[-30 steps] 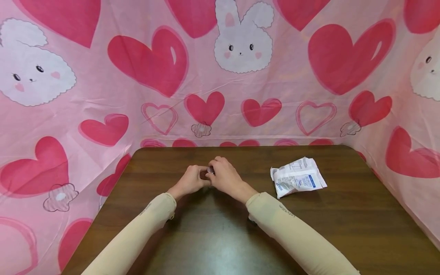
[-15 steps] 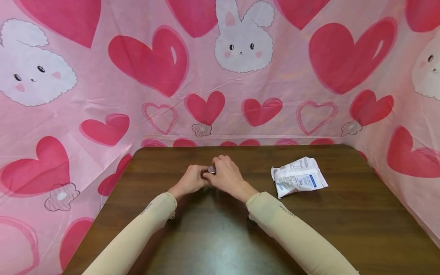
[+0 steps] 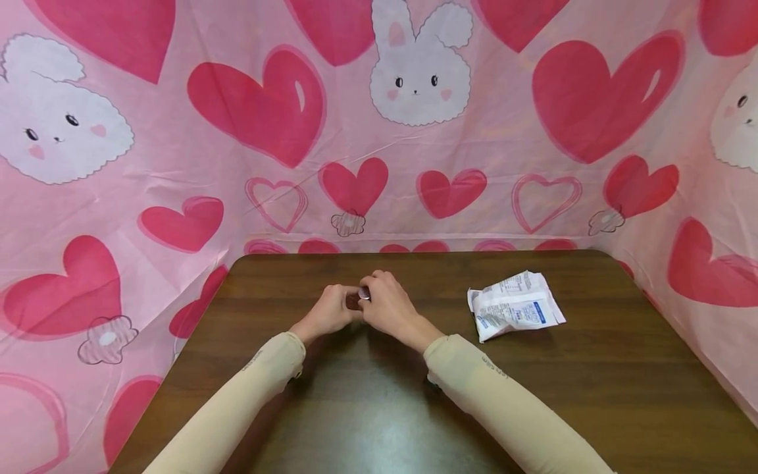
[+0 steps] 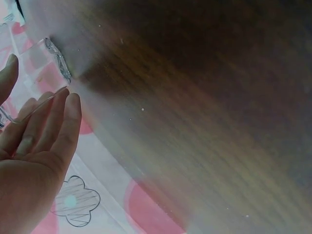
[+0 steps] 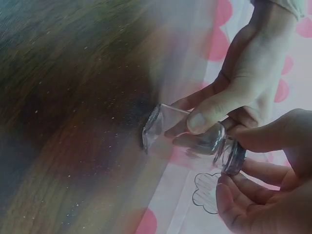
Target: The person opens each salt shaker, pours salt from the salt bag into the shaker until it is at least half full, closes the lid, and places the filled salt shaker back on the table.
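Clear jar (image 5: pixel 192 148) held between both hands over the brown table (image 3: pixel 379 408), about 11 o'clock from table centre. Left hand (image 3: pixel 322 313) grips the jar body, thumb one side, fingers the other; right hand (image 3: pixel 387 306) pinches its cap (image 5: pixel 236 159). White packet (image 3: pixel 514 308) lies at 3 o'clock from the hands: small print, blue panel, not legible. Right sleeve (image 3: pixel 509 408) and left sleeve (image 3: pixel 233 398) carry dark lettering, too blurred to read.
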A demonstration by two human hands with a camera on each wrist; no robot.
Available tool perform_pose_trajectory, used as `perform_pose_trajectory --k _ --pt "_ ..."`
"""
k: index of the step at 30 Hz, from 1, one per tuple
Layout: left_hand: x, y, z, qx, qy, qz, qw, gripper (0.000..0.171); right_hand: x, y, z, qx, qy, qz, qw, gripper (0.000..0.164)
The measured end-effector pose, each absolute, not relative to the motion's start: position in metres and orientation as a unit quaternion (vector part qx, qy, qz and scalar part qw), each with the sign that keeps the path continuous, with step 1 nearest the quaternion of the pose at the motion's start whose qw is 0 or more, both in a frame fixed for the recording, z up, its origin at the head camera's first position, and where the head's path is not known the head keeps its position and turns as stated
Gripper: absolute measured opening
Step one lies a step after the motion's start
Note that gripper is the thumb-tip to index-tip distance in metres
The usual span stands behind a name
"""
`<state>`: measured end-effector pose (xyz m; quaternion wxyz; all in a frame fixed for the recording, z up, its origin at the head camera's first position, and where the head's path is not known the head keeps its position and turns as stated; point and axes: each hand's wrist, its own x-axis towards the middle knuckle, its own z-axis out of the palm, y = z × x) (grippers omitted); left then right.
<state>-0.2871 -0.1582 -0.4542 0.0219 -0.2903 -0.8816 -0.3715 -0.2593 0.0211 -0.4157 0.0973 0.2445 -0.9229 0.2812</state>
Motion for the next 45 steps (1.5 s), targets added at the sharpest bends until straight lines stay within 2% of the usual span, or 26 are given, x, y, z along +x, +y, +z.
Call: perform_pose_trajectory --k 12,24,32,40,45 --pt "-0.2877 -0.1574 -0.4536 -0.282 -0.889 -0.360 0.020 0.024 -0.2594 0.0211 -0.4156 0.215 -0.945 0.215 0.116 0.041" --pt "-0.2871 -0.1575 -0.4537 -0.281 -0.884 -0.373 0.010 0.025 -0.2604 0.0209 -0.4145 0.227 -0.932 0.266 0.096 0.023" --pt "-0.2867 -0.1573 -0.4539 -0.277 -0.884 -0.378 0.004 0.026 -0.2596 0.0217 -0.4122 0.233 -0.924 0.293 0.077 0.025" --pt "-0.2892 -0.1577 -0.4570 -0.282 -0.886 -0.367 0.015 0.026 -0.2611 0.0244 -0.4147 0.215 -0.938 0.254 0.096 0.039" --pt "-0.2892 -0.1576 -0.4559 -0.282 -0.887 -0.364 0.016 0.027 -0.2631 0.0253 -0.4161 0.220 -0.939 0.241 0.109 0.036"
